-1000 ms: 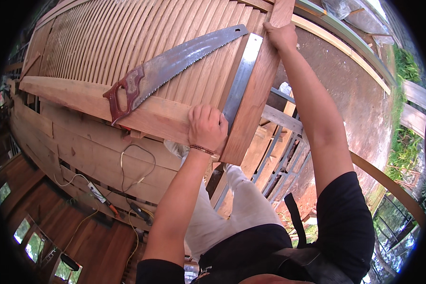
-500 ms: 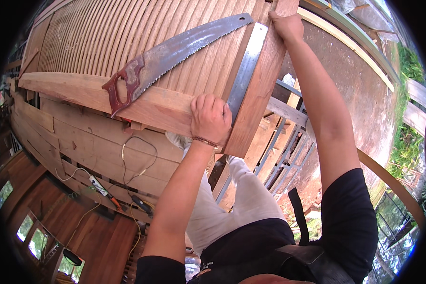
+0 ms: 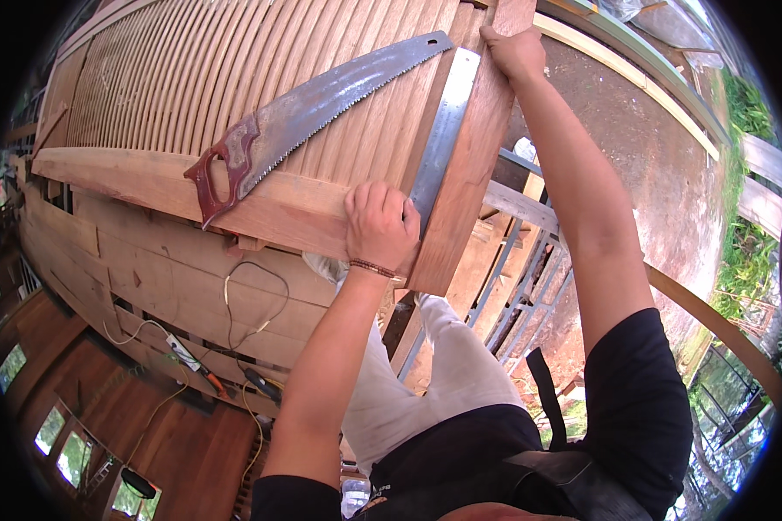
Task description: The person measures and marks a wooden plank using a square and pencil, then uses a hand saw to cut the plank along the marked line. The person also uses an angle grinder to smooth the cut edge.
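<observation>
A louvered wooden panel (image 3: pixel 139 78) fills the upper middle. My left hand (image 3: pixel 377 224) is closed on the near end of its lower rail (image 3: pixel 295 208), beside a long steel rule (image 3: pixel 443 130). The rule lies along a reddish side board (image 3: pixel 460 200), whose far part my right hand (image 3: pixel 517 56) grips with curled fingers. A handsaw (image 3: pixel 339 91) with a toothed grey blade and reddish wooden handle lies diagonally across the slats and rail, left of the rule, touched by neither hand.
Below the panel are plank decking (image 3: pixel 156 260), loose cables, a white power strip (image 3: pixel 182 352) and orange-handled tools (image 3: pixel 215 382). My legs (image 3: pixel 443 365) stand under the panel's near corner. Timber and metal bars (image 3: pixel 508 286) lie at right, beside dirt ground (image 3: pixel 626 156) and grass.
The view shifts slightly, up and then back down. Both hands keep their grip in the same places, and the saw and rule lie as before.
</observation>
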`<state>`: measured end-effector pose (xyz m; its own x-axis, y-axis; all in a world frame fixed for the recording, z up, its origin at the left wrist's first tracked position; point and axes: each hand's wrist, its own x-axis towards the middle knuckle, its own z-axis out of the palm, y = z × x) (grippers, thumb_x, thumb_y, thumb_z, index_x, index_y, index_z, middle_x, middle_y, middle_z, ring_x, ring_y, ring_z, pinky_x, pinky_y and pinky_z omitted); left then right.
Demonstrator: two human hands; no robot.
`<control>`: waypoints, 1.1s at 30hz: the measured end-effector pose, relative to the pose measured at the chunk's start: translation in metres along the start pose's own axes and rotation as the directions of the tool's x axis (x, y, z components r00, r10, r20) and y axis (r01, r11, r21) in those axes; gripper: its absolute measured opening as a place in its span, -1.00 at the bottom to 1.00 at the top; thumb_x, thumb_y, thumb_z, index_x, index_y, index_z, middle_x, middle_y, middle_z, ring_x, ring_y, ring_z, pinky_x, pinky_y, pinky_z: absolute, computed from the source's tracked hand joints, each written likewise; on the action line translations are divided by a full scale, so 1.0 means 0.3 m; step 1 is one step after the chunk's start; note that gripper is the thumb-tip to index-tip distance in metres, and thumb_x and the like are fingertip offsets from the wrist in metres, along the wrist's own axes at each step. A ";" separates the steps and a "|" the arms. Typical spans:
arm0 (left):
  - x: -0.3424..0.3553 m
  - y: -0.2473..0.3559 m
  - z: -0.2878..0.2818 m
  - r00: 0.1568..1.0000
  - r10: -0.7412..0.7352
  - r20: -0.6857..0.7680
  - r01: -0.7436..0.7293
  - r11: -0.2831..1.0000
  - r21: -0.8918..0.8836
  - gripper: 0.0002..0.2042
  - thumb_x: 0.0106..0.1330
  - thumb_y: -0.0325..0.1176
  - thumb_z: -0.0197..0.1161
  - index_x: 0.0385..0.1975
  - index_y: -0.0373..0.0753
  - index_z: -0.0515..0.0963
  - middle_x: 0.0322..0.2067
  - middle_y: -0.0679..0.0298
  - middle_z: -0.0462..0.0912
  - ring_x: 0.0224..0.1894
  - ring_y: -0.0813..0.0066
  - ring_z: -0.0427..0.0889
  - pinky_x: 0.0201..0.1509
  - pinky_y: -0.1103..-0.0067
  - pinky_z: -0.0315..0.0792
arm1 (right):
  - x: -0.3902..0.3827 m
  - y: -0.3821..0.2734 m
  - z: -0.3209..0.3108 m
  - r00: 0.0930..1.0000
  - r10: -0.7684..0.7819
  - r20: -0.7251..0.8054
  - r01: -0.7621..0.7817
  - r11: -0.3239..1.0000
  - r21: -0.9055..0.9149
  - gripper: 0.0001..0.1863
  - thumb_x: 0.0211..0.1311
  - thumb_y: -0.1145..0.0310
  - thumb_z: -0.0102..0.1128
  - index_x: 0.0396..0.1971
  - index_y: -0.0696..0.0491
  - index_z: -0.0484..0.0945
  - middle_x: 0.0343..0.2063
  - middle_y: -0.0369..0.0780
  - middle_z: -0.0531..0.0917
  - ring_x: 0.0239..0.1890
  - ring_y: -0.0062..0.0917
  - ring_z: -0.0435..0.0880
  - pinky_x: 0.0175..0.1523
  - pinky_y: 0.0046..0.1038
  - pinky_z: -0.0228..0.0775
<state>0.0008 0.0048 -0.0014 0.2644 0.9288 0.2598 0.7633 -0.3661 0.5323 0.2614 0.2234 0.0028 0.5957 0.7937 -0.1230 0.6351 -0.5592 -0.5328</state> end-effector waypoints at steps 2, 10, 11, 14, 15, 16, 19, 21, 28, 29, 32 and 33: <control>-0.003 -0.004 0.003 1.000 -0.001 -0.002 0.001 1.000 0.007 -0.89 0.06 -0.41 0.25 -0.50 -0.22 0.44 -0.39 0.14 0.43 -0.20 0.09 0.44 0.02 0.22 0.28 | -0.001 0.003 0.004 1.000 -0.009 -0.007 0.009 1.000 0.012 0.02 -0.13 -0.11 0.43 0.11 0.43 0.23 -0.04 0.17 0.60 0.01 -0.09 0.65 0.12 -0.32 0.49; 0.000 0.001 0.003 1.000 -0.005 0.000 0.005 1.000 0.010 -0.89 0.06 -0.41 0.25 -0.49 -0.22 0.44 -0.39 0.14 0.43 -0.19 0.09 0.44 0.03 0.22 0.29 | 0.003 0.007 0.007 1.000 -0.012 -0.024 0.013 1.000 0.022 -0.01 -0.12 -0.09 0.43 0.09 0.42 0.25 -0.05 0.18 0.60 0.01 -0.08 0.64 0.13 -0.30 0.47; 0.000 -0.001 0.002 1.000 -0.005 0.000 0.005 1.000 0.012 -0.89 0.06 -0.41 0.25 -0.49 -0.22 0.44 -0.39 0.14 0.43 -0.19 0.09 0.44 0.03 0.22 0.29 | 0.002 0.004 0.008 1.000 -0.008 -0.023 0.009 1.000 0.022 -0.02 -0.12 -0.09 0.43 0.09 0.42 0.26 -0.05 0.18 0.60 0.02 -0.08 0.64 0.13 -0.30 0.47; 0.001 0.000 -0.002 1.000 -0.005 -0.001 0.005 1.000 0.008 -0.89 0.06 -0.40 0.25 -0.49 -0.21 0.44 -0.39 0.14 0.43 -0.19 0.09 0.44 0.03 0.22 0.29 | -0.001 -0.005 0.003 1.000 0.002 -0.022 -0.002 1.000 0.023 -0.02 -0.12 -0.09 0.43 0.09 0.41 0.26 -0.04 0.18 0.60 0.04 -0.08 0.63 0.14 -0.30 0.46; 0.001 0.000 -0.002 1.000 -0.006 0.002 0.006 1.000 0.010 -0.88 0.06 -0.40 0.25 -0.49 -0.21 0.44 -0.39 0.14 0.43 -0.19 0.09 0.44 0.03 0.22 0.29 | -0.003 -0.005 0.001 1.000 0.008 -0.020 -0.007 1.000 0.023 -0.03 -0.12 -0.09 0.43 0.08 0.41 0.27 -0.04 0.18 0.60 0.04 -0.08 0.63 0.15 -0.30 0.46; 0.002 0.001 -0.002 1.000 -0.007 0.005 0.007 1.000 0.012 -0.88 0.06 -0.40 0.25 -0.49 -0.21 0.44 -0.39 0.14 0.43 -0.19 0.09 0.44 0.03 0.22 0.29 | -0.002 -0.006 -0.001 1.000 0.013 -0.019 -0.012 1.000 0.023 -0.03 -0.12 -0.09 0.43 0.08 0.41 0.27 -0.04 0.18 0.60 0.05 -0.08 0.62 0.15 -0.30 0.46; 0.001 0.003 0.000 1.000 -0.012 0.008 0.011 1.000 0.012 -0.88 0.06 -0.40 0.25 -0.49 -0.21 0.44 -0.39 0.14 0.43 -0.19 0.09 0.44 0.04 0.22 0.29 | 0.001 -0.001 0.000 0.999 0.003 -0.036 -0.003 1.000 0.006 -0.04 -0.11 -0.09 0.42 0.08 0.41 0.29 -0.03 0.18 0.60 0.05 -0.08 0.62 0.16 -0.30 0.45; 0.001 0.003 0.001 1.000 -0.011 0.004 0.011 1.000 0.012 -0.88 0.05 -0.40 0.25 -0.49 -0.21 0.44 -0.39 0.14 0.43 -0.19 0.10 0.44 0.04 0.22 0.29 | 0.002 -0.003 0.000 1.000 0.010 -0.028 -0.010 1.000 0.001 -0.05 -0.10 -0.09 0.42 0.07 0.41 0.29 -0.03 0.18 0.60 0.05 -0.08 0.62 0.17 -0.30 0.44; 0.001 0.001 -0.001 1.000 -0.003 -0.004 0.003 1.000 0.019 -0.88 0.05 -0.41 0.25 -0.50 -0.21 0.43 -0.40 0.14 0.43 -0.20 0.10 0.44 0.02 0.23 0.29 | -0.004 -0.014 -0.001 0.998 0.051 -0.029 -0.051 0.998 0.024 -0.09 -0.08 -0.09 0.41 0.11 0.34 0.35 0.03 0.14 0.58 0.11 -0.10 0.59 0.22 -0.31 0.40; 0.000 0.001 0.000 1.000 -0.004 -0.001 0.004 1.000 0.022 -0.88 0.05 -0.41 0.25 -0.50 -0.21 0.43 -0.40 0.14 0.42 -0.21 0.10 0.44 0.02 0.23 0.29 | -0.003 -0.013 0.000 0.998 0.053 -0.030 -0.052 0.998 0.027 -0.09 -0.08 -0.09 0.41 0.10 0.34 0.35 0.03 0.14 0.58 0.11 -0.10 0.59 0.22 -0.31 0.40; 0.001 0.001 0.002 1.000 -0.004 -0.001 0.004 1.000 0.018 -0.88 0.05 -0.41 0.25 -0.50 -0.21 0.43 -0.40 0.15 0.42 -0.21 0.10 0.44 0.02 0.23 0.29 | -0.001 -0.011 -0.002 0.997 0.062 -0.036 -0.061 0.998 0.024 -0.10 -0.08 -0.09 0.41 0.10 0.33 0.36 0.02 0.14 0.59 0.10 -0.10 0.60 0.21 -0.31 0.41; 0.002 0.001 0.002 1.000 -0.004 -0.003 0.004 1.000 0.018 -0.88 0.05 -0.41 0.25 -0.50 -0.21 0.43 -0.40 0.15 0.42 -0.21 0.10 0.44 0.02 0.23 0.29 | -0.002 -0.014 -0.001 0.997 0.066 -0.038 -0.065 0.998 0.017 -0.10 -0.08 -0.09 0.42 0.09 0.33 0.37 0.02 0.14 0.59 0.10 -0.10 0.60 0.21 -0.31 0.41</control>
<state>0.0016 0.0053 -0.0014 0.2596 0.9300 0.2603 0.7750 -0.3614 0.5184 0.2585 0.2250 0.0054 0.6544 0.7456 -0.1256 0.5867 -0.6055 -0.5377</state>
